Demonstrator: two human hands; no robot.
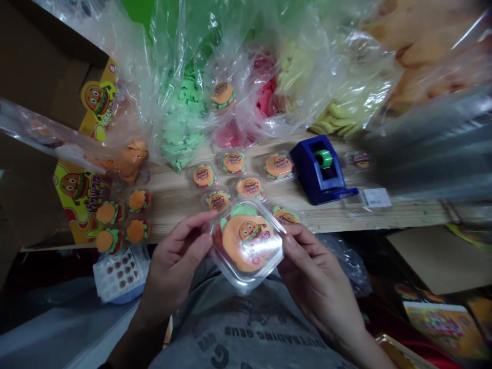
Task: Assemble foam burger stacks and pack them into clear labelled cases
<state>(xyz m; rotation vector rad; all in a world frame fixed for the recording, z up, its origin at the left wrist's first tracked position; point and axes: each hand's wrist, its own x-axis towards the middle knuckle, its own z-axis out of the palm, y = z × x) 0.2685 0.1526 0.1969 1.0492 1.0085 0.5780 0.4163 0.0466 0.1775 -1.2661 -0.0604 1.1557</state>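
Between my two hands is a clear plastic clamshell box (248,241) with a burger-shaped piece inside: orange bun, green and red edges, and a cartoon burger sticker on top. My left hand (180,256) grips its left corner between thumb and fingers. On the opposite corner, my right hand (313,259) pinches the edge the same way. The box is held above the front edge of the wooden table, close to my body. Just beyond it lie several smaller-looking boxed burgers with stickers (249,188). Whether the lid is fully closed I cannot tell.
A blue tape dispenser (321,171) with green tape stands right of the boxes. Plastic bags of green pieces (182,128), red pieces (265,84) and yellow pieces (334,120) line the back. Boxed burgers without visible stickers (109,212) sit left, near a sticker sheet (121,274).
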